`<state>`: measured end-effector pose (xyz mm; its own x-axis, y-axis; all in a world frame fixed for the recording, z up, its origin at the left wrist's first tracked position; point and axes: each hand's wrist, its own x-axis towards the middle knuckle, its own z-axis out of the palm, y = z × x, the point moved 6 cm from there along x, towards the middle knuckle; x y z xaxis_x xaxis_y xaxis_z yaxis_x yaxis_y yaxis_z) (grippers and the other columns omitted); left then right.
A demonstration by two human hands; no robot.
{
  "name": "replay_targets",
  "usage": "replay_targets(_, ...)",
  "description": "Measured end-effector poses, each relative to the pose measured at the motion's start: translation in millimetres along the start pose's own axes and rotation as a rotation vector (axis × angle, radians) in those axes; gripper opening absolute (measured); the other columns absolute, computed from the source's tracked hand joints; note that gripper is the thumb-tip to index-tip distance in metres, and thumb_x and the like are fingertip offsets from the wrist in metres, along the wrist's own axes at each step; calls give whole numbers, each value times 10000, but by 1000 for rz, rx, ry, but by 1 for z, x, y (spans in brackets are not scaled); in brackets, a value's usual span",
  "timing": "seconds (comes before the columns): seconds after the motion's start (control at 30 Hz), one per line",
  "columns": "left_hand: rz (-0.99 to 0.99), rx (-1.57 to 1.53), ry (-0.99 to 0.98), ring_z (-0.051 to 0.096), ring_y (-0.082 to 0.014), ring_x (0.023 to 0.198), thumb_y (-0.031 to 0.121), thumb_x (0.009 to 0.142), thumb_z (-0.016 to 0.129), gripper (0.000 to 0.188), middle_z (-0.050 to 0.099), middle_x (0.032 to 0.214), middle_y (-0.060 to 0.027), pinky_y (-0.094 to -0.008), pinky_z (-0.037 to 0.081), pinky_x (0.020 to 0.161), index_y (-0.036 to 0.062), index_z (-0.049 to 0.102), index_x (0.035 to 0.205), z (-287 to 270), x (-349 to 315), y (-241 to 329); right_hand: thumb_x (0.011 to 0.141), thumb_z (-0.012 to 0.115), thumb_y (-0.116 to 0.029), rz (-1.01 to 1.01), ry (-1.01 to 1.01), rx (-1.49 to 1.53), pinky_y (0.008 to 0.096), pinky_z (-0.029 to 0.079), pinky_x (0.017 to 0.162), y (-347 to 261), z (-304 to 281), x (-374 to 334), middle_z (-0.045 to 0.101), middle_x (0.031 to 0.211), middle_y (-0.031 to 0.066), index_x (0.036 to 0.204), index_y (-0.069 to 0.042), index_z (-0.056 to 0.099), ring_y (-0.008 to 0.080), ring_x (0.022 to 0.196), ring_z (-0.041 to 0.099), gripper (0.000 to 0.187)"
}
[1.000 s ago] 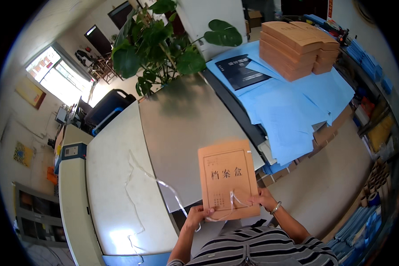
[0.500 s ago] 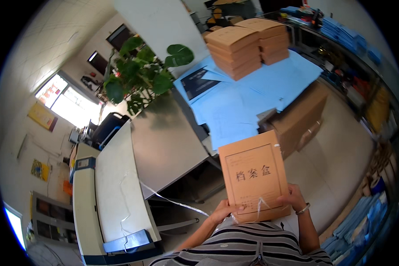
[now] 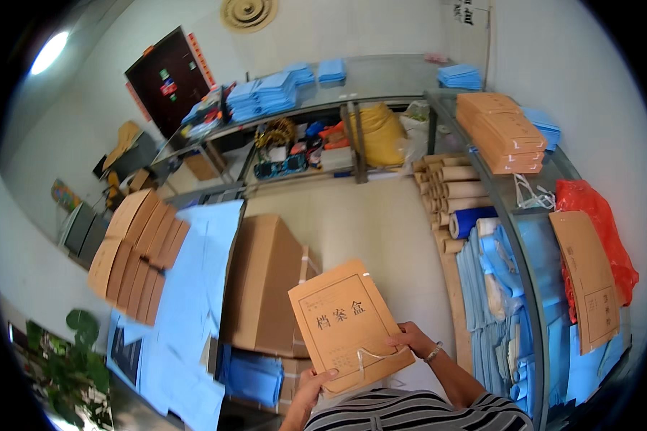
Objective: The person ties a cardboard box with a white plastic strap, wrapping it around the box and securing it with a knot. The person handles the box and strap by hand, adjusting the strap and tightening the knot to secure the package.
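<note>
Brown file box point(image 3: 346, 325) held tilted in both hands, left hand point(image 3: 315, 382) fingers gripping its lower edge, right hand point(image 3: 412, 339) fingers pinching its right corner, cardboard carton point(image 3: 262, 284) on floor beyond

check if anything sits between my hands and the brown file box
Nothing visible does. The left hand grips the bottom edge of the brown file box and the right hand holds its lower right edge, both in direct contact. Only the box's own white string loops across the front.
</note>
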<state>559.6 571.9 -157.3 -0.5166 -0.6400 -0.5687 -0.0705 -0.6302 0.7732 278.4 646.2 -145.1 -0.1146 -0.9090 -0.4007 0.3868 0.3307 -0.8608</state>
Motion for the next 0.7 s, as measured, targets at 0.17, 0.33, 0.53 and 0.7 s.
replay_targets(0.17,-24,-35,-146,667,-193,928,96,772,755,445,694,1061,-139,-298,514,839,-79,610,1155,71,116,67,747,762,-285,-62,185,-34,239,437,609,-54,-96,58,647,820,16,1032,26,679,95,707,577,431)
replay_targets(0.33,40,61,-242,658,-196,952,82,752,745,485,683,1085,-141,-314,509,869,-73,591,1185,130,218,151,744,765,-319,-60,284,20,240,456,629,-114,-160,111,661,870,38,1059,24,671,111,738,601,475)
replay_targets(0.53,105,111,-342,644,-183,971,101,738,756,534,676,1093,-117,-304,502,871,-53,565,1213,213,337,224,771,765,-236,-126,292,255,272,507,766,-180,-251,188,676,1015,85,1135,51,632,153,864,643,482)
replay_targets(0.7,125,110,-293,639,-182,979,131,740,743,525,675,1101,-97,-300,491,890,-10,569,1214,276,442,272,771,764,-192,-142,243,269,301,517,857,-244,-341,274,671,1097,109,1177,70,600,177,958,654,510)
